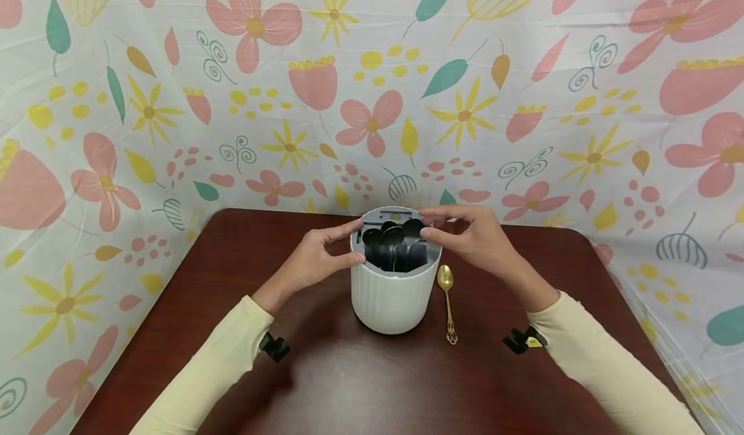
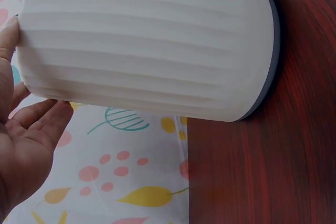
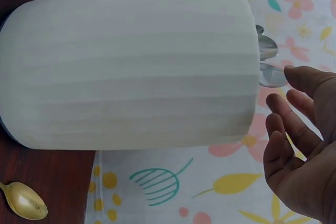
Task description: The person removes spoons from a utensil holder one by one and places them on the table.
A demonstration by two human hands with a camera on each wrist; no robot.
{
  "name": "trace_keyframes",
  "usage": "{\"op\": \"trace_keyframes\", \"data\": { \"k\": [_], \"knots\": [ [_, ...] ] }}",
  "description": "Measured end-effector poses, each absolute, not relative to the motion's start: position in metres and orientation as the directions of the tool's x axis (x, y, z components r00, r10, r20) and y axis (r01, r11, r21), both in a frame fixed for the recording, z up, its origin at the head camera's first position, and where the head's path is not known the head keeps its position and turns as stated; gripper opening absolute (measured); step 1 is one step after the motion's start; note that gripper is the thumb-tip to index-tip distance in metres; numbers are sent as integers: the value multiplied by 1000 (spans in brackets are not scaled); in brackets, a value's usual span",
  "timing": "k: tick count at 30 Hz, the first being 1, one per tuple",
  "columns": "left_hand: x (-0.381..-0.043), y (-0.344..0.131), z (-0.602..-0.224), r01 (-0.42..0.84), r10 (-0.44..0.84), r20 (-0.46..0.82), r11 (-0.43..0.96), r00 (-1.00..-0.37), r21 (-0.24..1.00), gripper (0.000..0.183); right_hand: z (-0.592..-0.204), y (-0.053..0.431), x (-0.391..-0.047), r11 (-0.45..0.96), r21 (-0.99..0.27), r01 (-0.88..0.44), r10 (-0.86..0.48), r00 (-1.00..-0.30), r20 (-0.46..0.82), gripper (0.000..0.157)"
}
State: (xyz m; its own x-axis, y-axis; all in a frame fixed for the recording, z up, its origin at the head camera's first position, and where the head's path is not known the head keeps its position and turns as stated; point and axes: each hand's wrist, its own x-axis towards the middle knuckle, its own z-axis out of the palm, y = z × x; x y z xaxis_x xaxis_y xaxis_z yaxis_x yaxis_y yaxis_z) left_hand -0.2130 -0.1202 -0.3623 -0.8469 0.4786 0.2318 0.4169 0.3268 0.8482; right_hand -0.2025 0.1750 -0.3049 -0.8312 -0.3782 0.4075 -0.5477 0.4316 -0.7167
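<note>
Left hand (image 1: 316, 255) and right hand (image 1: 475, 233), fingers parted, flank a ribbed white spoon-filled cylinder (image 1: 389, 303), an ornate golden spoon (image 1: 445, 278) alongside.

Looks bright and evenly lit in the head view, seemingly from above. Gleams pale on the table (image 1: 360, 383) in front of the white container (image 1: 389, 303), with soft-edged shadow to its left. Glints on the gold spoon (image 1: 445, 278) right of the container. Runs dimmer and duller in both wrist views, with gentle shading along the container's ribs (image 2: 136, 45) and slightly soft patterned cloth (image 3: 231, 184) behind it.
</note>
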Motion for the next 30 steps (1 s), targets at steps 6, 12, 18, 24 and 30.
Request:
{"op": "trace_keyframes", "data": {
  "k": [6,12,18,24,30],
  "knots": [
    [-213,-120,-363,419,480,238,315,-844,852,62,-310,172,-205,420,-731,-538,-381,-835,396,29],
    [-211,-120,-360,412,479,229,321,-848,853,63,-316,169,-206,425,-734,-530,-377,-841,388,28],
    [-211,-120,-360,412,481,228,320,-846,853,63,-323,167,-207,448,-723,-526,-349,-848,400,24],
    [-212,-120,-361,424,483,242,313,-842,850,62,-326,166,-206,446,-731,-517,-327,-854,405,19],
    [-210,-120,-360,426,484,244,312,-840,849,62,-335,168,-212,435,-739,-514,-317,-856,409,17]
  ]
}}
